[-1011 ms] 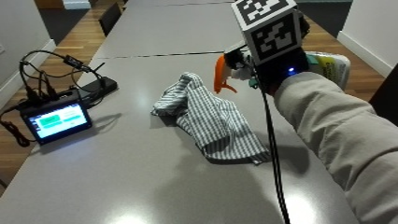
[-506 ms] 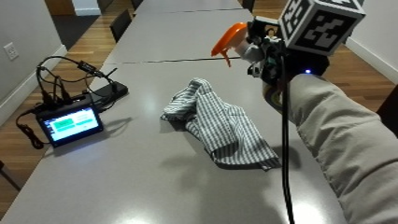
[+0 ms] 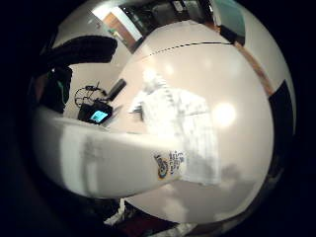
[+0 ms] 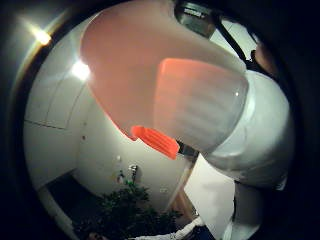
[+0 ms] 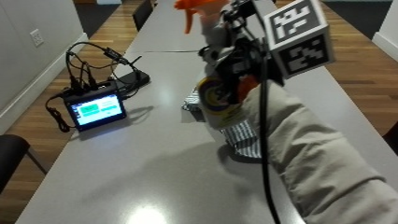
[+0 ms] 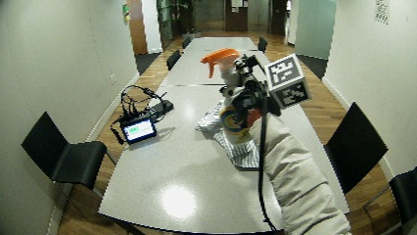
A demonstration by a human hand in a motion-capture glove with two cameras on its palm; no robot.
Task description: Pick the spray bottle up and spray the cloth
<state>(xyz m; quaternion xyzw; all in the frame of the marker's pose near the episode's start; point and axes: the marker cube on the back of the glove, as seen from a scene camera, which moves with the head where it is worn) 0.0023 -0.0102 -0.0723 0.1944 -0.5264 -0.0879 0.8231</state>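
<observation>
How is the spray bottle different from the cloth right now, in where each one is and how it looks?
The spray bottle is held up off the table, roughly upright, in the gloved right hand; the cloth lies crumpled on the grey table. The bottle is a rigid white body with an orange nozzle on top; the cloth is soft, pale and striped. The bottle stands in front of the cloth in the outside view and hides part of it.

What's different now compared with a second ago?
The gloved right hand has lifted the spray bottle higher above the table, still holding it, with its orange nozzle up top. The outside camera also shifted, so part of the apparent motion is the view. The striped cloth and the small screen stayed put.
</observation>
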